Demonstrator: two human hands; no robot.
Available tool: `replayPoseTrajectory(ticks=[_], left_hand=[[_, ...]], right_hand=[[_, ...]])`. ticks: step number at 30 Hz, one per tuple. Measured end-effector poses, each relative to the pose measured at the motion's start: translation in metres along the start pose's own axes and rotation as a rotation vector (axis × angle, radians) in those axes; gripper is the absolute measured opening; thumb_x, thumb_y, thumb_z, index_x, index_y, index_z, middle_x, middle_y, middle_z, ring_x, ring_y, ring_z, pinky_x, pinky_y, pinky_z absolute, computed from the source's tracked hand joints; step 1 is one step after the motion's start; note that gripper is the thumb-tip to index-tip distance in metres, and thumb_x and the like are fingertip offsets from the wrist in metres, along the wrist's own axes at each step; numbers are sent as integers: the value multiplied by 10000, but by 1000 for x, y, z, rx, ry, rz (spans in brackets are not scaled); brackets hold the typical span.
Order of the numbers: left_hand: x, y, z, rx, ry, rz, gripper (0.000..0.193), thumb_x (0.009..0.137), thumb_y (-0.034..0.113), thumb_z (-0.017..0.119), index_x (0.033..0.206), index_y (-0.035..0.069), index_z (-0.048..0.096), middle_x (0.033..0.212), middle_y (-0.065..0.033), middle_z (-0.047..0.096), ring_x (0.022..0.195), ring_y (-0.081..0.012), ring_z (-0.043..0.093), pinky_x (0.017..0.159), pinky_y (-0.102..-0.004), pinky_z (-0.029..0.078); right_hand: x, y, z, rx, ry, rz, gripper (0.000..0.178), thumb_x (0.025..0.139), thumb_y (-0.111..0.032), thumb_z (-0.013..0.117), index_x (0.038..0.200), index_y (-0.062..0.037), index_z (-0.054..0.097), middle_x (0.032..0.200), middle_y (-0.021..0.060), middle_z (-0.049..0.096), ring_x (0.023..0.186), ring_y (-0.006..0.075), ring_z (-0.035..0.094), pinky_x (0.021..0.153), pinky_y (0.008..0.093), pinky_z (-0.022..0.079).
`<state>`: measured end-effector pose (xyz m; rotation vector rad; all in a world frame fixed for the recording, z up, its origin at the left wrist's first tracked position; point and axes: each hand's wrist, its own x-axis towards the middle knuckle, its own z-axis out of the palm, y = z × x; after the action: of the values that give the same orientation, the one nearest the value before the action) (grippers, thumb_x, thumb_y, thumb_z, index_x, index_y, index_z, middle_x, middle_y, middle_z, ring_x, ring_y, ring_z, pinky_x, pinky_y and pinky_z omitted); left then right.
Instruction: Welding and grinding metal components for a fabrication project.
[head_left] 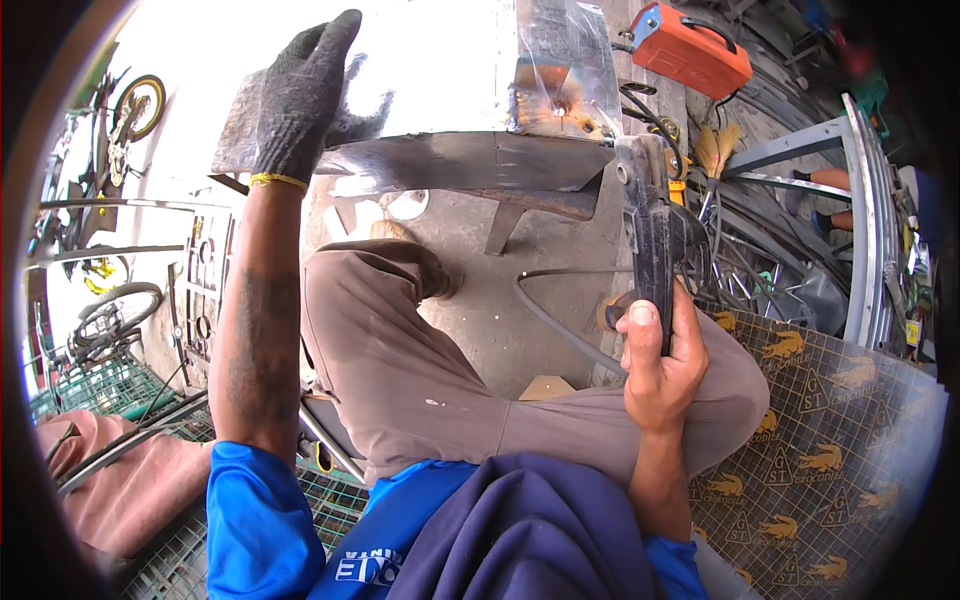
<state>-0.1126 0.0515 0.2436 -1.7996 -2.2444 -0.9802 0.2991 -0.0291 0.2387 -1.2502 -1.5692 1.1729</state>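
Concrete floor lay below a steel plate. Gloved left hand pressed open-palmed on its edge; bare right hand gripped what looked like locking pliers. Steady pressure seemed wise.

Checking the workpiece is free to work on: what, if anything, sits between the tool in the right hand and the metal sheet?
Nothing visible: the dark tool in the right hand already reaches the metal sheet edge, which the gloved left hand steadies.
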Motion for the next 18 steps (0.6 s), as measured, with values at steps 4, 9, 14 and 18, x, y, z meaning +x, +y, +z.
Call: replayPoseTrajectory(ticks=[4,9,14,18], left_hand=[[13,11,-48,-1129,183,-705,670,1082,445,168,1403,-9,541,1512,-255,450,1472,-371,317,1205,-501,235],[-2,-61,-85,-1836,566,-630,593,1092,387,204,1552,16,248,1595,-303,253,1471,-484,277,1194,-632,292],[-26,-21,-104,-1713,601,-561,649,1066,471,135,1468,69,448,1597,-210,344,1499,-418,277,1156,-755,157],[-65,-5,-143,-381,-75,-272,649,1024,478,454,1501,38,445,1443,-196,557,1337,-403,517,1134,-484,399]], right_hand=[[-2,-2,-2,20,37,-3,449,990,-205,621,1325,82,539,844,57,654,707,86,569,630,251,475],[-3,-8,-5,59,-1,-23,442,986,-225,600,1298,84,543,869,77,665,688,73,547,601,234,440],[-2,-8,-6,32,-4,-14,424,984,-221,601,1283,77,564,886,78,674,686,70,542,605,235,442],[-5,-8,-8,21,-16,-17,422,983,-202,601,1294,80,558,894,78,680,695,78,549,628,243,456]])
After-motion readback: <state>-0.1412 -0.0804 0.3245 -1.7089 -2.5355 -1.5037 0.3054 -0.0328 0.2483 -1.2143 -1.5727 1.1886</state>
